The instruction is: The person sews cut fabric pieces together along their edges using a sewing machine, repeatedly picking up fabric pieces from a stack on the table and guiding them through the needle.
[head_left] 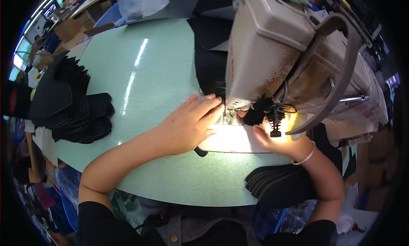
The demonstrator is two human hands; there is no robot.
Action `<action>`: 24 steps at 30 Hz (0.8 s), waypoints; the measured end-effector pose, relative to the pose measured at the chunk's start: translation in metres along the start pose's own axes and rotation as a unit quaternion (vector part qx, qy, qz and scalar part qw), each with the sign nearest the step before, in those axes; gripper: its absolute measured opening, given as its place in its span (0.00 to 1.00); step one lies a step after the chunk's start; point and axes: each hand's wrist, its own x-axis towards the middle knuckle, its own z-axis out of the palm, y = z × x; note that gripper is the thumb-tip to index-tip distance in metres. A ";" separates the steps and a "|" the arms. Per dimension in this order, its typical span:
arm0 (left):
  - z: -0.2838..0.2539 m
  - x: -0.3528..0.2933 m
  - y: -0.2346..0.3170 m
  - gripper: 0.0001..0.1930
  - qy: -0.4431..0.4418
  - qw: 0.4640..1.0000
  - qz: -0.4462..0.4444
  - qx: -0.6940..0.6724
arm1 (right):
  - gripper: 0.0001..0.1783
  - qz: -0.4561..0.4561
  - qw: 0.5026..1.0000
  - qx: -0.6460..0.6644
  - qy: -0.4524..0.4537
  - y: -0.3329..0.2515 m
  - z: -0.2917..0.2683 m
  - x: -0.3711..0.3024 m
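A beige sewing machine (pixel 264 46) stands over the right half of the pale green table, its needle area brightly lit. My left hand (pixel 191 122) lies flat to the left of the needle, fingers stretched out and fingertips at black fabric (pixel 208 69) beside the machine head. The small dark tip of a piece (pixel 200 151) shows below that palm. My right hand (pixel 283 139) is to the right of the needle, on the lit machine bed (pixel 234 137). Its fingers are partly hidden behind the machine's black spring knob (pixel 276 122), so what they hold, if anything, does not show.
A tall stack of black cut pieces (pixel 72 101) sits at the table's left. Overlapping black stitched pieces (pixel 281 184) lie under my right forearm. A grey cable (pixel 349 71) loops off the machine. Beyond the table are a plastic bag (pixel 142 3) and cardboard boxes (pixel 68 31).
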 end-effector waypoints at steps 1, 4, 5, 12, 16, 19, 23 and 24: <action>-0.008 -0.006 -0.002 0.26 -0.028 1.000 0.000 0.005 | 0.03 -0.022 1.000 0.018 0.009 0.002 -0.004 -0.001; -0.064 -0.037 0.001 0.19 -0.017 0.998 -0.066 0.003 | 0.15 0.049 0.993 0.065 -0.086 -0.021 -0.064 -0.005; -0.088 -0.047 0.007 0.17 -0.005 0.996 -0.089 0.024 | 0.21 0.076 0.983 0.046 -0.161 -0.025 -0.091 -0.021; -0.207 -0.189 -0.035 0.30 0.158 0.877 -0.364 0.270 | 0.35 0.410 0.908 0.047 -0.068 -0.019 -0.122 -0.145; -0.224 -0.191 -0.044 0.29 0.128 0.900 -0.378 0.174 | 0.46 0.462 0.879 0.034 -0.111 -0.003 -0.113 -0.168; -0.233 -0.189 -0.053 0.31 0.097 0.925 -0.333 0.158 | 0.43 0.411 0.911 0.012 -0.038 -0.007 -0.109 -0.165; -0.234 -0.193 -0.075 0.34 0.086 0.941 -0.311 0.104 | 0.52 0.403 0.913 0.058 -0.035 0.003 -0.110 -0.171; -0.242 -0.202 -0.077 0.35 0.082 0.937 -0.320 0.113 | 0.53 0.409 0.910 0.058 -0.027 0.003 -0.109 -0.167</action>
